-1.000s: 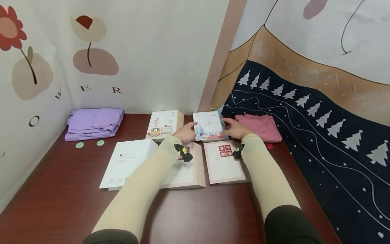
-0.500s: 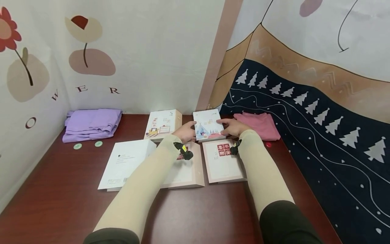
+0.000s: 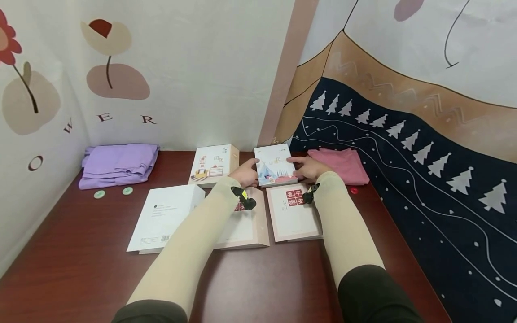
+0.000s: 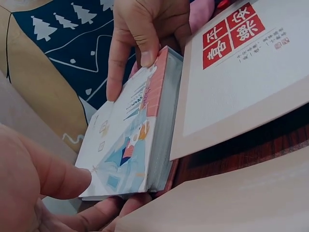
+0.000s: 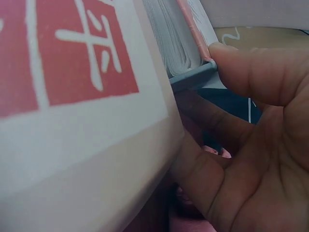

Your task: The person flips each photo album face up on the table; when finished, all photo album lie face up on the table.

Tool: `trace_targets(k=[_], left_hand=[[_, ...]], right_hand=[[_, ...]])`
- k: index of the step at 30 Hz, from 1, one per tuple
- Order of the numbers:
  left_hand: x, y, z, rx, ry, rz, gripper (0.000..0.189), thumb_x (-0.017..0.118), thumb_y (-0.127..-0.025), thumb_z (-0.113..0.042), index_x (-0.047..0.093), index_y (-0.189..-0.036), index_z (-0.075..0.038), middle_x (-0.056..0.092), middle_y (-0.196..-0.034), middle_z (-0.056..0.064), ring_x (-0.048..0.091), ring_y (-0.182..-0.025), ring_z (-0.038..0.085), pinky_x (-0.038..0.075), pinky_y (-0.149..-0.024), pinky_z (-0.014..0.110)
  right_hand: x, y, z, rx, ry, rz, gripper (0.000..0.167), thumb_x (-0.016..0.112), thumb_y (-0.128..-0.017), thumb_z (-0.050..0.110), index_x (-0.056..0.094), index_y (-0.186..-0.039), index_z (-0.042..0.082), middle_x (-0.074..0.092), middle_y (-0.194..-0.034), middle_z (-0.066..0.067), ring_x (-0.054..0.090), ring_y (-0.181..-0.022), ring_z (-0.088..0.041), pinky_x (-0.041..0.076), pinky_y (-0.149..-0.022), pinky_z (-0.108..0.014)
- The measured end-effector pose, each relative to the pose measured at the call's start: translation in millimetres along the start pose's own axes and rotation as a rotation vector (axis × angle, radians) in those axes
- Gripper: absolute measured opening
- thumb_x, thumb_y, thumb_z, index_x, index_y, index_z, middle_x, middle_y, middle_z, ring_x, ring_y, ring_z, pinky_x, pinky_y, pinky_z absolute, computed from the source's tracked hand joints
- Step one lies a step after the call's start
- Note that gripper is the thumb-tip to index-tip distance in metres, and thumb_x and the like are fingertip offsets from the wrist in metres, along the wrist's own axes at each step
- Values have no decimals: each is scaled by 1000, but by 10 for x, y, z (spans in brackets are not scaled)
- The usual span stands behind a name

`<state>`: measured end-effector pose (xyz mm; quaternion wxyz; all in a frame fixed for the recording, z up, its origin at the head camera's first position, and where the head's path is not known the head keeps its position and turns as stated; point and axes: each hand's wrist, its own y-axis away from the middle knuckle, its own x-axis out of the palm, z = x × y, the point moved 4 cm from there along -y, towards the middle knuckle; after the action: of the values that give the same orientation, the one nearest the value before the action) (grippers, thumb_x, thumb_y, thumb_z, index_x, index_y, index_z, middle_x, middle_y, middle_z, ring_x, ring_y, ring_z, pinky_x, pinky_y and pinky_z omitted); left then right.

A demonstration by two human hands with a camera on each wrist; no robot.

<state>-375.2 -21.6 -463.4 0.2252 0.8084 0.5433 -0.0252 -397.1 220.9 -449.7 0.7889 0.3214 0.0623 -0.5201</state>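
Note:
A small thick photo album [image 3: 276,166] with a tent and trees on its white cover lies between my hands at the back of the table. Its left edge is in my left hand [image 3: 245,174], thumb [image 4: 67,181] over the cover and fingers beneath. My right hand [image 3: 310,168] grips the right side, with its thumb [image 5: 256,72] at the cover's edge and other fingers lower down, partly hidden. Just in front stands a white album [image 3: 295,220] with red square characters. Another pale album [image 3: 242,233] is partly covered by my left forearm.
A white album [image 3: 165,215] lies front left, and an illustrated one [image 3: 212,163] at the back. Folded purple cloth [image 3: 119,166] sits far left, near two green buttons [image 3: 99,194]. Behind my right hand are pink cloth [image 3: 343,166] and a red button [image 3: 353,190]. Fabric walls border the table.
The right hand has closed in on the album's right side, and the blue strip that showed there is now out of sight. The head view has shifted slightly.

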Motion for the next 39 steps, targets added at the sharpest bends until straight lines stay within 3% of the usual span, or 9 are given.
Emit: trace_targets(k=[3, 14, 20, 25, 28, 33, 39], left_hand=[[1, -17, 9, -4, 0, 6, 70, 47, -103, 2, 26, -168, -16, 35, -163, 22, 64, -96, 26, 59, -80, 30], [-23, -43, 25, -27, 43, -1, 68, 49, -105, -2, 27, -168, -18, 35, -163, 21, 66, -105, 28, 60, -91, 35], [-12, -8, -18, -32, 60, 3, 68, 52, -105, -4, 27, -168, -17, 40, -159, 22, 64, -101, 25, 59, -93, 33], [-36, -20, 3, -27, 19, 7, 70, 53, -105, -5, 25, -168, -16, 43, -158, 24, 65, -120, 32, 60, -92, 35], [-41, -36, 12, -26, 2, 4, 70, 54, -106, -6, 25, -168, -17, 43, -159, 24, 64, -123, 32, 59, -91, 33], [-12, -25, -10, -17, 74, 5, 68, 53, -106, -4, 29, -168, -19, 42, -157, 21, 63, -113, 28, 57, -100, 37], [41, 43, -82, 48, 127, 24, 66, 54, -103, 2, 36, -165, -15, 41, -159, 21, 58, -127, 31, 52, -111, 43]], right_hand=[[-5, 0, -29, 3, -43, 19, 72, 56, -103, -5, 37, -166, 22, 46, -152, -20, 56, -117, -26, 53, -97, -41], [-21, 26, -60, 3, -135, 52, 72, 50, -106, -6, 30, -168, 23, 41, -158, -24, 56, -130, -32, 43, -117, -57], [-26, 15, -74, 17, -168, 61, 72, 48, -106, -7, 29, -169, 23, 41, -159, -25, 55, -133, -33, 41, -119, -57], [-21, -1, -78, 23, -173, 62, 71, 49, -106, -5, 30, -168, 24, 41, -160, -23, 56, -132, -31, 42, -118, -56], [-14, -9, -76, 27, -183, 62, 71, 49, -106, -5, 30, -168, 24, 41, -161, -22, 55, -132, -31, 42, -118, -56], [-3, 2, -66, 40, -198, 38, 72, 50, -105, -7, 33, -167, 26, 41, -162, -18, 54, -132, -30, 42, -118, -54], [29, 6, -35, 40, -120, 21, 71, 54, -106, -2, 36, -166, 28, 42, -161, -15, 55, -128, -26, 45, -115, -51]])
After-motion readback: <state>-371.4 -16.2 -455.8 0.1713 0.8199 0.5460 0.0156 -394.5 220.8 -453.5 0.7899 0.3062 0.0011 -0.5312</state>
